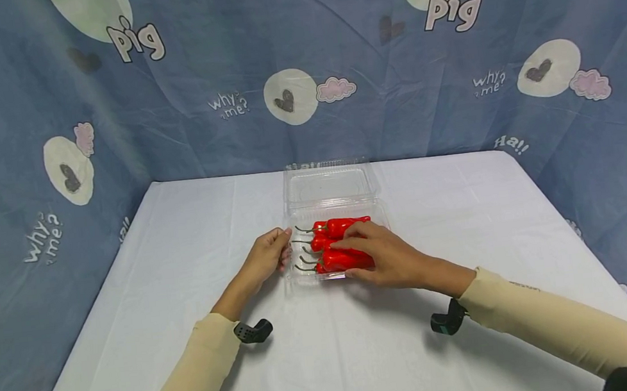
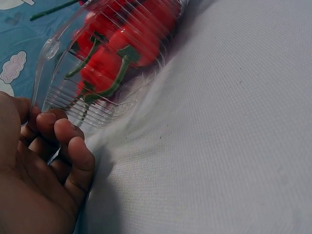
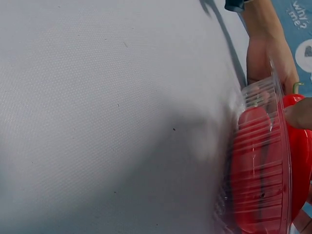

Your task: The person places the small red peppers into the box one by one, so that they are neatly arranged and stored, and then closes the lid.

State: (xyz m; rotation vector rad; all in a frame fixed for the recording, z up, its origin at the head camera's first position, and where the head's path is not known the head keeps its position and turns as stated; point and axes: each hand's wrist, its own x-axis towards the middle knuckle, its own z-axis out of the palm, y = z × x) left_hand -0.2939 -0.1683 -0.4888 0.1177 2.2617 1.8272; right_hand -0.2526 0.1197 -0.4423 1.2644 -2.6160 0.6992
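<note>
A clear plastic clamshell box (image 1: 302, 280) lies on the white table with its lid (image 1: 330, 184) laid back behind it. Several red peppers (image 1: 346, 225) with green stems fill the box, stems toward the left. My left hand (image 1: 267, 255) pinches the box's left rim between thumb and forefinger, the other fingers curled below it. Reaching over the right part of the box, my right hand (image 1: 392, 254) holds a red pepper (image 3: 299, 156) at the front. In the right wrist view its thumb (image 3: 300, 114) lies against that pepper, above the box's rim; part of the hand is out of frame.
The white cloth-covered table (image 1: 454, 205) spreads around the box. Behind and beside it hangs a blue printed curtain (image 1: 386, 122). A black wrist camera (image 1: 253, 331) sits at the left cuff, another (image 1: 448, 318) at the right.
</note>
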